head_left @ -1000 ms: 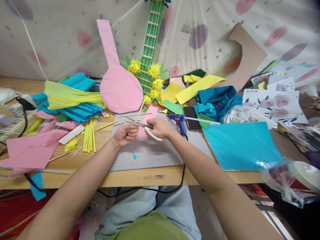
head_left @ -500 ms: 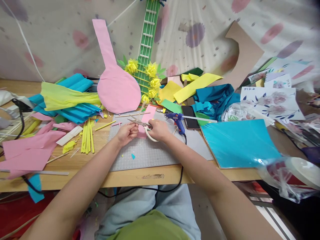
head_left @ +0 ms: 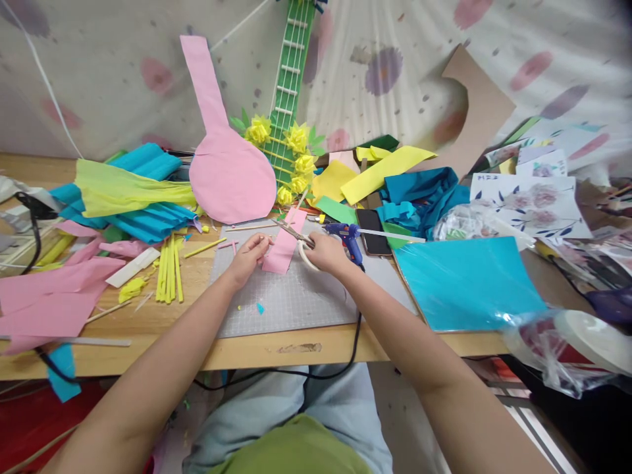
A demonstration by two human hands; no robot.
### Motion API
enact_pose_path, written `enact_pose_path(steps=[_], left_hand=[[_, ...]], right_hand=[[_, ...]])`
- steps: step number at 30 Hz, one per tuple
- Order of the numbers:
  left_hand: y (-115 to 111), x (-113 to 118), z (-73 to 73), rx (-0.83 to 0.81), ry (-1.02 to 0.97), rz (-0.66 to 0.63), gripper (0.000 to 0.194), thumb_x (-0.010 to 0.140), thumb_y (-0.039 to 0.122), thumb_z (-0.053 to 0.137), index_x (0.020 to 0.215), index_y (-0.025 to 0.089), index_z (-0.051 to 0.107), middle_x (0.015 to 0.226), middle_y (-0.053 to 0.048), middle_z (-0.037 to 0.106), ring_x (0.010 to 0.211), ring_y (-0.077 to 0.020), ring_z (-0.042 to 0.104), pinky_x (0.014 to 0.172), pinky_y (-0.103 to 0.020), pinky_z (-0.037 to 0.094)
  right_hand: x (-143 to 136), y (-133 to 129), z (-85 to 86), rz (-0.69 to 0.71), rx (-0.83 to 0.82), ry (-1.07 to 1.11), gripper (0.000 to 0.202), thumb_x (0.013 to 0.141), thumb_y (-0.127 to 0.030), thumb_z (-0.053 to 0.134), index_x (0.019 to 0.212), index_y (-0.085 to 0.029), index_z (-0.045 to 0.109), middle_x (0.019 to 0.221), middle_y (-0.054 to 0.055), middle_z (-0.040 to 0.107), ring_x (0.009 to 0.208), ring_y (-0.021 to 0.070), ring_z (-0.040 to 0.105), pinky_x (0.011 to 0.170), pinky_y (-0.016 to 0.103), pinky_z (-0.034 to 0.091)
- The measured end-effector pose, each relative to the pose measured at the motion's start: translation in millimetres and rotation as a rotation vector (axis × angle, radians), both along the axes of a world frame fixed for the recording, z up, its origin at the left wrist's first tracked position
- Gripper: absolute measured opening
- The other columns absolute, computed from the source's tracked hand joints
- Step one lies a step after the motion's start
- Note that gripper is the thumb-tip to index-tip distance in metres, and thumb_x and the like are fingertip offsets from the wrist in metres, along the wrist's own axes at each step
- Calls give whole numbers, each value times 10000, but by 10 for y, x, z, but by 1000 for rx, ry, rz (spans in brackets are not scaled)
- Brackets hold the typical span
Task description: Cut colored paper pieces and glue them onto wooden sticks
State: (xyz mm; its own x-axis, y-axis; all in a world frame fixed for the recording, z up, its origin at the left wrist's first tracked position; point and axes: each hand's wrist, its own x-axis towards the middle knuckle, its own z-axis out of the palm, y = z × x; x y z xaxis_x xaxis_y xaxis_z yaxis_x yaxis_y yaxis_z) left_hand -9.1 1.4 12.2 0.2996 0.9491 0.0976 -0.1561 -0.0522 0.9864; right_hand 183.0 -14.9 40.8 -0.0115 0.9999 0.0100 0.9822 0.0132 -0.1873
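Observation:
My right hand (head_left: 326, 254) grips white-handled scissors (head_left: 307, 258), with the blades pointing up and left over a pink paper strip (head_left: 277, 261). The strip lies on the grey cutting mat (head_left: 291, 306). Just left of it, my left hand (head_left: 249, 258) has its fingertips pinched together; whatever is between them is too small to make out. A blue glue gun (head_left: 351, 245) with a long white glue stick lies close to my right hand. Beyond both hands, a pink lute-shaped piece (head_left: 232, 174) leans beside a green fretboard (head_left: 288, 92) trimmed with yellow paper flowers (head_left: 298, 138).
Yellow sticks (head_left: 169, 271), pink crepe paper (head_left: 44, 299) and blue crepe paper (head_left: 162, 220) crowd the left side. To the right are a phone (head_left: 375, 238), a turquoise sheet pack (head_left: 469, 283) and a tape roll in plastic (head_left: 592, 339). A black cord (head_left: 356, 336) hangs over the front edge.
My hands have moved apart slightly, with the scissors shifting right and away from my left fingers. More of the pink strip now shows between them.

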Motion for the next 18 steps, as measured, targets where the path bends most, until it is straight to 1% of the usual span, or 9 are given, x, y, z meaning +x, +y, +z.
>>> enact_pose_path(steps=[4,5,7,9,10,12,13,15,18], left_hand=[[76,-101,77,89,74,356,271,747,304,467,530,173,371,486,49,273,450,-71,243,439,-215,205],[101,-119,95,119,100,416,287,749,286,440,503,176,340,471,46,264,448,-75,241,441,-221,203],[149,-129,126,161,175,471,307,739,260,416,464,179,307,452,42,257,451,-77,249,453,-229,208],[192,-101,146,157,263,471,295,719,269,447,459,175,341,455,45,278,465,-76,272,472,-228,222],[211,-75,155,149,305,450,263,704,287,482,484,169,396,466,49,295,476,-77,287,482,-225,230],[242,-14,179,144,375,368,186,657,331,563,609,157,519,491,61,324,494,-78,310,496,-219,242],[258,12,199,152,399,322,199,632,346,596,670,155,553,500,66,329,499,-78,317,500,-217,244],[298,36,264,172,430,269,223,599,351,628,672,153,560,501,69,317,497,-76,321,501,-217,243],[402,-49,423,185,443,328,246,592,339,631,543,155,475,503,60,338,503,-75,339,508,-220,247]], right_hand=[[0,-50,6,100,13,-80,282,757,-396,442,881,-183,578,917,86,644,856,224,573,653,272,365],[-11,-60,8,128,15,-98,288,753,-400,451,889,-181,579,923,89,643,864,227,570,661,275,366],[-42,-73,13,172,19,-126,306,747,-408,467,910,-174,578,932,98,640,875,231,565,667,278,366],[-84,-77,18,207,25,-141,318,747,-408,472,924,-166,577,949,108,636,890,233,560,667,275,363],[-105,-76,20,223,23,-143,319,751,-408,471,927,-164,577,955,111,635,896,233,558,668,274,362],[-140,-71,24,246,16,-140,320,761,-411,462,933,-167,577,965,110,634,892,232,560,668,275,362],[-151,-67,24,253,12,-134,322,767,-415,456,938,-169,575,969,107,633,883,229,562,667,276,362],[-155,-59,17,261,17,-111,322,776,-420,449,944,-172,570,977,102,632,870,219,563,663,273,361],[-113,-46,-20,304,59,-64,321,766,-432,473,924,-167,563,979,100,626,886,212,550,676,268,357]])
